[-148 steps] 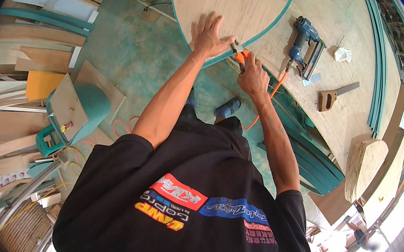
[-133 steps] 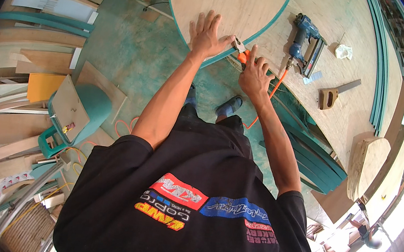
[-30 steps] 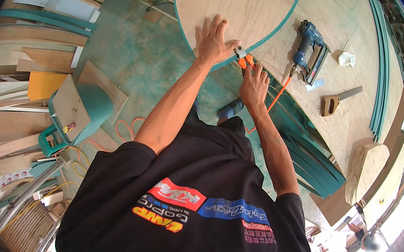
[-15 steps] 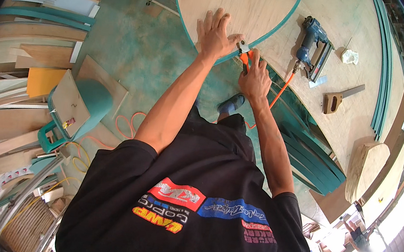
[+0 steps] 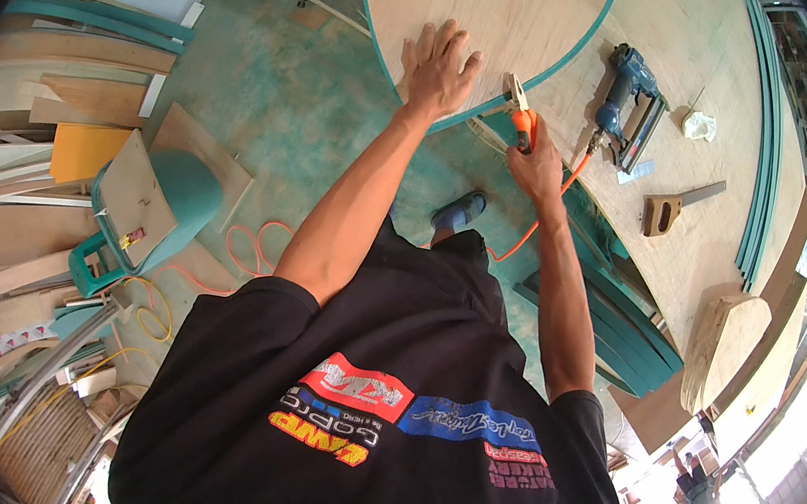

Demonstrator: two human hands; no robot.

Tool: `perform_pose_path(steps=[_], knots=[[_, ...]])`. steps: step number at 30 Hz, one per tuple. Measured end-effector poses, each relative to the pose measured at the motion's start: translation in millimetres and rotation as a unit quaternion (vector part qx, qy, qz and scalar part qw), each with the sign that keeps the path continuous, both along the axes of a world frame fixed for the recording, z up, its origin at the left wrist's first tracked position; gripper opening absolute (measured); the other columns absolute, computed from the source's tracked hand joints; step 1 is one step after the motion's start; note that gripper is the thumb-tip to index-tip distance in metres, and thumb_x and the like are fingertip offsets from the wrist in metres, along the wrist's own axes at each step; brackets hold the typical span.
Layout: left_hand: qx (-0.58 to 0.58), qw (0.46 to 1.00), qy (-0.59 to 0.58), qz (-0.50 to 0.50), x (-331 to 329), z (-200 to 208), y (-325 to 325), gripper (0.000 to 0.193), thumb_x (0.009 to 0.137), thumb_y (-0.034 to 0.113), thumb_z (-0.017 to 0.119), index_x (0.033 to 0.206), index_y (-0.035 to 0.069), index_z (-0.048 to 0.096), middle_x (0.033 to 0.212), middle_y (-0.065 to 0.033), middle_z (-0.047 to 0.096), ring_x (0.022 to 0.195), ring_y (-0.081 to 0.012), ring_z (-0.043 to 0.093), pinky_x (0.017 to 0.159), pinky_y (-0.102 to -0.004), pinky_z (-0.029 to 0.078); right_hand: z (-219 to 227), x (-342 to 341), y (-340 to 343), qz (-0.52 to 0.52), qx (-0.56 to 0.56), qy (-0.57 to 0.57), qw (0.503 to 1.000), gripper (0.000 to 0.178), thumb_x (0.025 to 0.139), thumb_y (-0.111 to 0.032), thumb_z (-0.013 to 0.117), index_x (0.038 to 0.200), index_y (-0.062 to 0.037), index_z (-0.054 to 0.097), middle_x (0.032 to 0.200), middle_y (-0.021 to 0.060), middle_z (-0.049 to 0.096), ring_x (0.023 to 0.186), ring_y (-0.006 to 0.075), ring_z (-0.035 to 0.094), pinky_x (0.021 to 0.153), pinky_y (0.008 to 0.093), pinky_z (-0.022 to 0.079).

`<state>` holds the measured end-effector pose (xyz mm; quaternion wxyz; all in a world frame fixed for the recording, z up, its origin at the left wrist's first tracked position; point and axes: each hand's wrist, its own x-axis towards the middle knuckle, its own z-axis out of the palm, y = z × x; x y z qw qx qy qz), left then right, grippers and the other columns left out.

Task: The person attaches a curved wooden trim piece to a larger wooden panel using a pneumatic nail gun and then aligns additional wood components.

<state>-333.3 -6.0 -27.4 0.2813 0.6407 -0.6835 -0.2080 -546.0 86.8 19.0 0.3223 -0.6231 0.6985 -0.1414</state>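
A rounded wooden panel (image 5: 493, 11) with a green edge strip (image 5: 381, 43) lies at the top of the view, its tip toward me. My left hand (image 5: 438, 75) rests on its face near the left edge, fingers spread. My right hand (image 5: 537, 163) is wrapped round the orange handles of a pair of pliers (image 5: 523, 121). The metal jaws of the pliers meet the panel's edge to the right of its tip. What the jaws grip, if anything, is too small to make out.
On the wooden worktable (image 5: 702, 198) to the right lie a nail gun (image 5: 631, 109) with an orange air hose (image 5: 539, 218), a handsaw (image 5: 681, 208) and a crumpled white wad (image 5: 699, 124). Green strips (image 5: 764, 145) lie beyond. A green chair-like piece (image 5: 162, 207) stands left on the floor.
My right hand and the pliers have moved right along the panel's edge, away from the left hand. The left thumb has drawn back from the edge. The panel has shifted slightly in view.
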Motion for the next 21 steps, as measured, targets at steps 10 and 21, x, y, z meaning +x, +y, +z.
perform_pose_path(steps=[10, 21], knots=[[-0.004, 0.995, -0.093, -0.024, -2.6, 6.5, 3.7, 0.085, 0.096, 0.072, 0.048, 0.156, 0.012, 0.040, 0.171, -0.0098, 0.023, 0.158, -0.0385, 0.013, 0.123, -0.0670, 0.004, -15.2, 13.0, 2.6, 0.049, 0.007, 0.083, 0.995, 0.095, 0.086, -0.016, 0.064, 0.164, -0.0044, 0.013, 0.141, 0.0296, 0.047, 0.122, 0.0561, 0.054, 0.093, 0.0722, 0.047], [-0.029, 0.992, -0.114, -0.034, 0.4, 1.4, 3.3, 0.087, 0.092, 0.066, 0.063, 0.155, 0.010, 0.041, 0.170, -0.0106, 0.024, 0.157, -0.0419, 0.014, 0.122, -0.0696, 0.007, 9.4, 29.4, 12.1, 0.045, -0.079, 0.168, 0.982, 0.070, 0.084, -0.034, 0.072, 0.143, -0.0060, 0.047, 0.124, 0.0259, 0.056, 0.118, 0.0462, 0.057, 0.094, 0.0577, 0.050]])
